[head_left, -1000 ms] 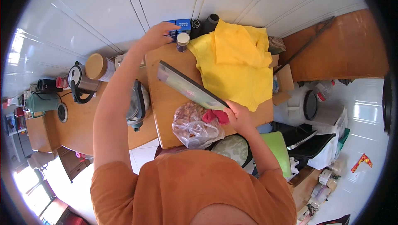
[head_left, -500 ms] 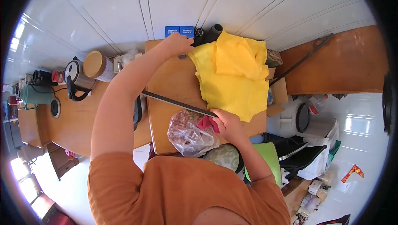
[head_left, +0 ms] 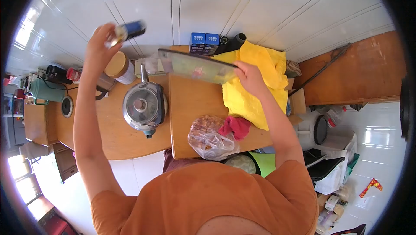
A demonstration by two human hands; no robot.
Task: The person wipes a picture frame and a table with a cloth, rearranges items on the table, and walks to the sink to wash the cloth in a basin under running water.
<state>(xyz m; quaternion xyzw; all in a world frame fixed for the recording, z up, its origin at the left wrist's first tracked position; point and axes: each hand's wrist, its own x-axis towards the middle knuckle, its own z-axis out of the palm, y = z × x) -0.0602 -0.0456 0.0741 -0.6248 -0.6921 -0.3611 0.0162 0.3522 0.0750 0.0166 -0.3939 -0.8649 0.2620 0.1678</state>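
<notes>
High at the left, my left hand [head_left: 100, 42] is closed on a small dark-blue and black container [head_left: 133, 30] with a pale end; motion blurs it, so its kind is unclear. My right hand [head_left: 251, 78] grips one end of a thin flat panel [head_left: 195, 67] with a dark edge and a shiny, see-through or reflective face. The panel is held tilted above the table, its right end in front of a yellow cloth [head_left: 249, 100]. Below it lie a clear plastic bag [head_left: 212, 137] of small brown pieces and a dark pink cloth [head_left: 236, 127].
A glass-lidded pot [head_left: 143, 107] stands on the left table. Behind it are a wooden-lidded jar [head_left: 125, 70] and a pale green jug [head_left: 47, 90]. Two blue boxes [head_left: 204, 42] and dark cylinders [head_left: 237, 41] line the wall. An open cardboard box [head_left: 297, 102] sits at the right.
My left hand has moved left from beside the blue boxes, carrying the small container. My right hand has raised the panel and turned its face into view. The lidded pot is uncovered.
</notes>
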